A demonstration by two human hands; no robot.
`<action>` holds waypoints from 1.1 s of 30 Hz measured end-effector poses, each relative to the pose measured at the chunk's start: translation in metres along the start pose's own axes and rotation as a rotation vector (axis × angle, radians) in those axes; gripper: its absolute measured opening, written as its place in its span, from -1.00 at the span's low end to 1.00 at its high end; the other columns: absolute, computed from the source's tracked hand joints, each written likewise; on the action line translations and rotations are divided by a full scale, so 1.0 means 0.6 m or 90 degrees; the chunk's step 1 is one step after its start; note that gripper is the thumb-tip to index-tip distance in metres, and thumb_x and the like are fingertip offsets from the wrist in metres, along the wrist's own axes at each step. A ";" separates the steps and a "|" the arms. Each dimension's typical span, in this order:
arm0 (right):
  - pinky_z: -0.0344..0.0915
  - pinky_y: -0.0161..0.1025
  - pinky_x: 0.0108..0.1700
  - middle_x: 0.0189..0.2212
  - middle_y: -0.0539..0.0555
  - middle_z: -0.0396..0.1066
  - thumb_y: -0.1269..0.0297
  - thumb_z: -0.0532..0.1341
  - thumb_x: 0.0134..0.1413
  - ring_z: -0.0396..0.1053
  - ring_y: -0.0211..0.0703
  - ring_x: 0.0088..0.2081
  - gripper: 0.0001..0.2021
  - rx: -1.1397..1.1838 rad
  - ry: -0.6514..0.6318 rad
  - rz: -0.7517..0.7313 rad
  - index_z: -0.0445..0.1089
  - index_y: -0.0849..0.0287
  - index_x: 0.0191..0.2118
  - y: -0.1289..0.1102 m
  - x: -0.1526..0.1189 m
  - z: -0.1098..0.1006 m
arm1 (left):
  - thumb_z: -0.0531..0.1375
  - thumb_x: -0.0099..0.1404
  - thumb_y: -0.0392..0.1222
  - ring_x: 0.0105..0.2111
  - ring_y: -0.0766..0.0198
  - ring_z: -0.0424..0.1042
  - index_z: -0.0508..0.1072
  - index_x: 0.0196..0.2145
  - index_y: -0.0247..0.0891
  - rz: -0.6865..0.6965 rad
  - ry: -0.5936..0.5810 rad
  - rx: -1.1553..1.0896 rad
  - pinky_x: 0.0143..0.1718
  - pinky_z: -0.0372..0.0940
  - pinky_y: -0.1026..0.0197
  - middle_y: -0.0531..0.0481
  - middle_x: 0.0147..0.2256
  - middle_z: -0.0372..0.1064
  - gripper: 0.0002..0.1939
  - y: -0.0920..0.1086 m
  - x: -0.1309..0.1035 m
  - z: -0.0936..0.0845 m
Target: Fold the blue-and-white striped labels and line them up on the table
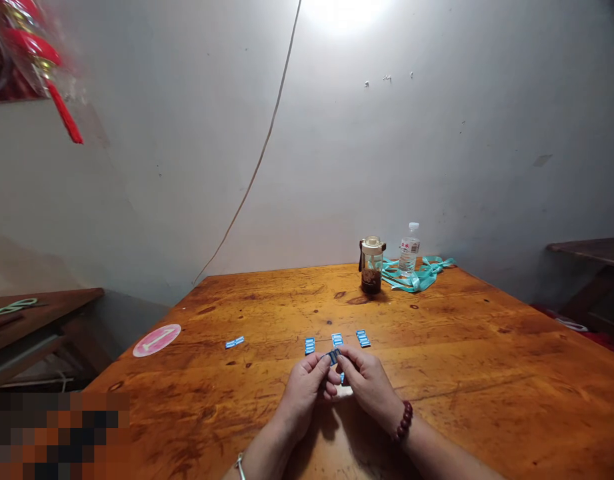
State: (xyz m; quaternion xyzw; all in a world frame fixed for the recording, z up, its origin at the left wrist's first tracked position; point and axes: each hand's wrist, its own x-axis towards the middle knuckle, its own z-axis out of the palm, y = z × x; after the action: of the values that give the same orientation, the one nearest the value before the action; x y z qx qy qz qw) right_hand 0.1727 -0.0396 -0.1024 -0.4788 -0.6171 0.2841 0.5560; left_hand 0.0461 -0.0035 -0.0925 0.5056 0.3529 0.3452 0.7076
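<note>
Both of my hands meet above the near middle of the table, pinching a small dark-blue flat piece that looks like a memory card [333, 358]. My left hand [309, 383] grips its left end between thumb and fingers. On the right end, the thumb and fingertips of my right hand [365, 375] are closed. Just beyond them lie short rows of blue-and-white cards: a left row [309, 346], a middle row [337, 339] partly behind my fingers, and a right row [363, 339]. Another blue piece [342, 378] shows between my hands, mostly hidden.
Farther left lie two blue-and-white cards [235, 343] and a round pink sticker [157, 341] on the wooden table [267, 300]. At the back right stand a lidded cup with dark contents [371, 267] and a clear water bottle [409, 250], beside turquoise ribbon [421, 279].
</note>
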 end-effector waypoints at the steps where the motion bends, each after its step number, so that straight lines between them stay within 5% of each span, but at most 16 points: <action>1: 0.17 -0.40 -0.43 -0.50 -0.01 0.28 0.29 0.00 0.15 0.24 -0.26 -0.46 -0.84 0.006 0.004 -0.009 0.29 0.20 -0.31 -0.002 0.000 0.001 | 0.11 0.11 -0.01 -0.67 0.52 0.20 0.27 -0.42 -0.36 -0.001 -0.001 -0.020 -0.66 0.06 0.47 0.05 -0.56 0.27 -0.70 0.000 0.000 0.000; 8: 0.16 -0.38 -0.38 -0.49 0.01 0.29 0.27 0.03 0.12 0.24 -0.24 -0.42 -0.81 -0.011 0.035 -0.015 0.31 0.22 -0.40 -0.015 -0.001 0.000 | 0.13 0.11 -0.05 -0.65 0.53 0.18 0.27 -0.42 -0.35 -0.015 -0.039 -0.106 -0.65 0.02 0.47 0.05 -0.55 0.26 -0.74 0.000 -0.004 0.001; 13: 0.11 -0.41 -0.50 -0.57 -0.02 0.23 0.27 0.05 0.08 0.17 -0.29 -0.52 -0.79 0.016 0.022 0.035 0.29 0.25 -0.48 -0.014 0.006 -0.012 | 0.14 0.09 -0.03 -0.53 0.47 0.26 0.32 -0.37 -0.33 -0.001 -0.021 -0.045 -0.54 0.13 0.43 -0.01 -0.40 0.29 -0.72 0.005 -0.005 -0.002; 22: 0.06 -0.44 -0.60 -0.66 -0.06 0.16 0.21 0.16 -0.13 0.11 -0.36 -0.64 -0.79 0.245 -0.009 0.189 0.19 0.26 -0.54 -0.024 0.020 -0.043 | 0.16 0.05 -0.02 -0.61 0.45 0.21 0.34 -0.51 -0.36 0.092 -0.053 0.119 -0.57 0.10 0.39 0.00 -0.53 0.30 -0.71 -0.001 -0.009 0.009; 25: 0.03 -0.45 -0.63 -0.66 -0.06 0.16 0.24 0.15 -0.15 0.09 -0.39 -0.67 -0.81 0.139 -0.025 0.192 0.19 0.26 -0.56 -0.015 0.030 -0.086 | 0.14 0.06 -0.01 -0.61 0.43 0.21 0.35 -0.46 -0.36 0.111 -0.016 0.130 -0.58 0.10 0.39 -0.01 -0.52 0.29 -0.70 0.001 -0.003 -0.001; 28: 0.01 -0.48 -0.63 -0.67 -0.06 0.16 0.39 0.08 -0.12 0.10 -0.39 -0.66 -0.88 -0.119 -0.006 0.241 0.18 0.26 -0.59 0.014 0.037 -0.127 | 0.13 0.07 0.00 -0.58 0.41 0.25 0.35 -0.35 -0.33 0.121 0.049 0.121 -0.55 0.14 0.37 -0.01 -0.50 0.29 -0.68 0.011 0.004 -0.020; 33: -0.02 -0.47 -0.62 -0.70 -0.04 0.22 0.50 0.11 -0.17 0.16 -0.35 -0.63 -0.87 -0.292 -0.079 0.302 0.26 0.29 -0.64 0.073 0.036 -0.143 | 0.13 0.06 0.01 -0.56 0.40 0.24 0.35 -0.35 -0.32 0.135 0.094 0.116 -0.52 0.15 0.37 0.01 -0.51 0.28 -0.68 0.023 0.008 -0.035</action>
State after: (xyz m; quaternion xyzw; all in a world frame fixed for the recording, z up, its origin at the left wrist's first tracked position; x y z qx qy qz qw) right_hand 0.2686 -0.0191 -0.1132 -0.7038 -0.5688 0.2880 0.3134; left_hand 0.0288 0.0140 -0.0848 0.5754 0.3787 0.4207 0.5904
